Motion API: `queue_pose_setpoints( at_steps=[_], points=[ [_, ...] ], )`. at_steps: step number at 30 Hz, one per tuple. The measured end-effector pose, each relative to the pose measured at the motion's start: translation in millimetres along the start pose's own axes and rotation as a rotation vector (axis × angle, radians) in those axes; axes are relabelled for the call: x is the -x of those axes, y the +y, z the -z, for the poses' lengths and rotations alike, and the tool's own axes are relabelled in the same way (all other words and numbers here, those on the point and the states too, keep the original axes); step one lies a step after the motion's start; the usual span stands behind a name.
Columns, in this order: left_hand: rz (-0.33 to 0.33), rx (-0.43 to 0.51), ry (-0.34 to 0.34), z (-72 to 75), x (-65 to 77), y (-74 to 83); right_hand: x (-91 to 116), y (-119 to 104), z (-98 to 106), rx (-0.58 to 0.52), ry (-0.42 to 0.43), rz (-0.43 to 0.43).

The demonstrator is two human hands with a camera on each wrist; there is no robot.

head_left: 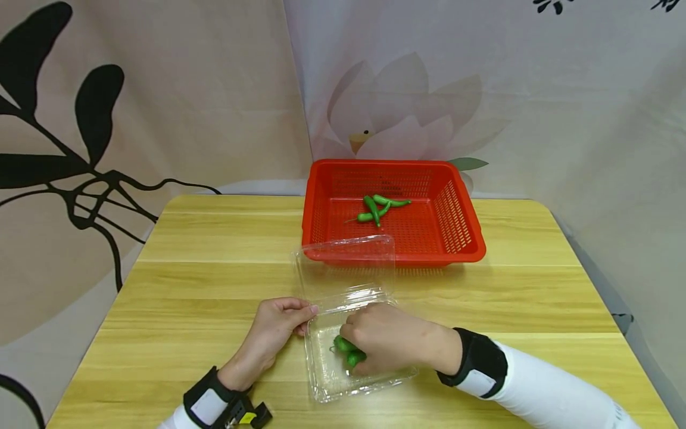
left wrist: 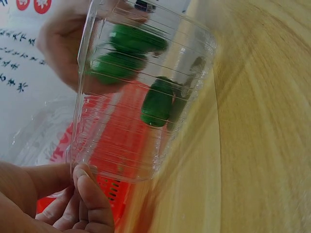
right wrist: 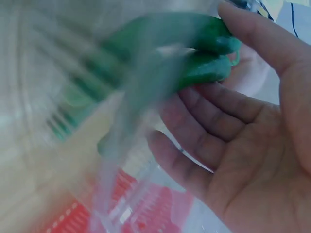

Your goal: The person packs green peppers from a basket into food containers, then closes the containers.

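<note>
A hinged clear plastic container lies on the table, its lid folded back toward the basket. My left hand pinches the container's left rim near the hinge between thumb and fingers. Over the tray, my right hand holds green peppers between thumb and fingers. In the right wrist view, the thumb touches the stem end of one long green pepper, and fingers lie under another. The left wrist view shows one more dark green pepper through the container's ribbed plastic, apart from the right hand.
Beyond the container, a red plastic basket stands at the table's far edge, with several green peppers on its bottom. The folded lid overlaps the basket's front left corner in the head view. Printed cloth hangs behind the wooden table.
</note>
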State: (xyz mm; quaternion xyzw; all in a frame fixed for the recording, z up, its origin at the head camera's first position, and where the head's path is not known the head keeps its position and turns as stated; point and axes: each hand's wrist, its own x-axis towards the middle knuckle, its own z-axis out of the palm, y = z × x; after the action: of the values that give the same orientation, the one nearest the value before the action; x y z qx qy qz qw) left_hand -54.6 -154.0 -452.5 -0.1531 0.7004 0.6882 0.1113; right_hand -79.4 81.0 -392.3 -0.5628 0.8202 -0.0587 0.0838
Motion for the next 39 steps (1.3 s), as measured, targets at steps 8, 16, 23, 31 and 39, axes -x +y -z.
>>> queue_pose_setpoints(
  at_steps=[8,16,23,31,39],
  points=[
    [-0.009,0.011,0.001,-0.5,0.6,0.8,-7,-6,-14,0.033,-0.141,-0.028],
    [0.000,0.039,-0.008,-0.9,0.2,0.9,-8,-5,-21,0.061,-0.128,-0.038],
    [-0.006,0.032,-0.006,-0.8,-0.2,-0.4,-7,-5,-23,0.137,-0.104,-0.027],
    [-0.002,0.019,-0.007,-0.3,0.2,0.5,-6,-3,-24,0.167,-0.061,-0.035],
    [-0.010,0.020,-0.001,-0.5,1.0,-0.2,-4,1,-21,0.168,-0.043,-0.019]
  ],
)
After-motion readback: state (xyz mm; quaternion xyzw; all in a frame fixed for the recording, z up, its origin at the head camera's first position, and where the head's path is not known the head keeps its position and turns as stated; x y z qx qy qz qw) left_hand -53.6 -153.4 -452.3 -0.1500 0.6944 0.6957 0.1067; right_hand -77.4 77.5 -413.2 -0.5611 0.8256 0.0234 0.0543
